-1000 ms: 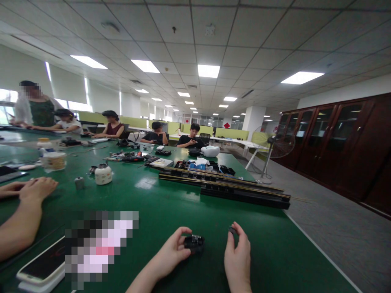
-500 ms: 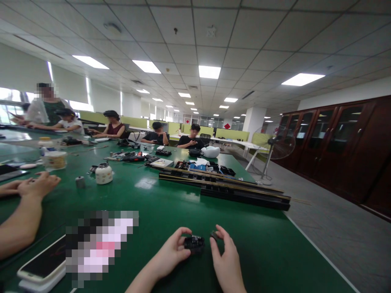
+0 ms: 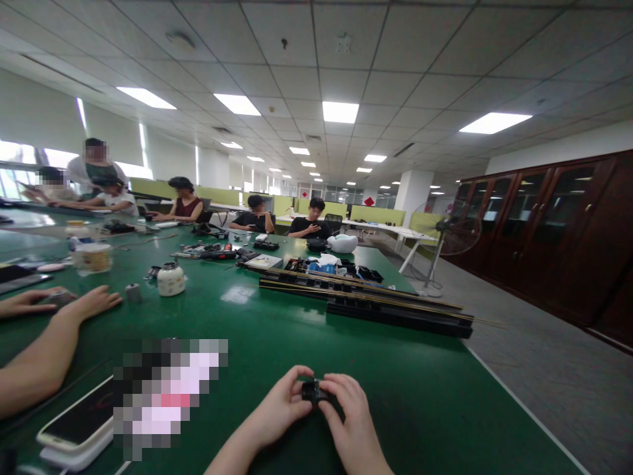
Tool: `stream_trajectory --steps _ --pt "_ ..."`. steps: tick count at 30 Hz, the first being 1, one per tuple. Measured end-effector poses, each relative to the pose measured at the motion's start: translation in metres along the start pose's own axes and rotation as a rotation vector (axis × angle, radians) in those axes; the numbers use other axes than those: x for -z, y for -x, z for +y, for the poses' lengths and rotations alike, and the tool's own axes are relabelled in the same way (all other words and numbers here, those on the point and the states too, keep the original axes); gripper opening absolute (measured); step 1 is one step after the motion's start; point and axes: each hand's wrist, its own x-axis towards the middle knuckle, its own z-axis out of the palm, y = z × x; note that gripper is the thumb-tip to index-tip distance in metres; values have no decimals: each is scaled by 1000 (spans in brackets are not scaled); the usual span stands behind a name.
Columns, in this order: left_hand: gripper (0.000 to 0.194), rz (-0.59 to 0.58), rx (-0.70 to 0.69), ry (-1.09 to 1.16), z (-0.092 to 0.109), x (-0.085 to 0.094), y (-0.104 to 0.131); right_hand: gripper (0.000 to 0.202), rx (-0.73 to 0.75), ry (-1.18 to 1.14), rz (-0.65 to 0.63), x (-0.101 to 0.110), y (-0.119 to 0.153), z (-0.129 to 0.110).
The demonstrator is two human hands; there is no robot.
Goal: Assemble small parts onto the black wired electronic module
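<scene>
My left hand [image 3: 283, 404] is closed, its thumb and fingers pinching the left end of a small black plastic part [image 3: 311, 392] just above the green tabletop. From the other side, my right hand [image 3: 349, 412] reaches in with fingertips and thumb closed around the part's right end. Both hands meet at this part, and the fingers cover much of it. The small dark piece seen in my right fingers earlier cannot be made out now; the fingertips hide that spot.
Long black rails with thin brass-coloured rods [image 3: 366, 300] lie ahead. A phone [image 3: 79, 412] rests at left, beside a co-worker's forearm [image 3: 47, 353]. A white jar [image 3: 171, 279] and a grey cylinder [image 3: 133, 292] stand beyond. The table's edge [image 3: 524, 407] runs along the right.
My right hand has moved left with its small dark piece to meet the black part in my left hand. The co-worker's hands at left have spread apart.
</scene>
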Motion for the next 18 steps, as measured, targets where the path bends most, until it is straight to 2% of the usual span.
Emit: stream_trajectory --steps 8,18 --pt "42 4 5 -32 -3 0 -2 20 -33 68 -80 -1 0 6" --pt "41 21 5 -36 0 -2 -1 23 5 88 -100 2 1 2"
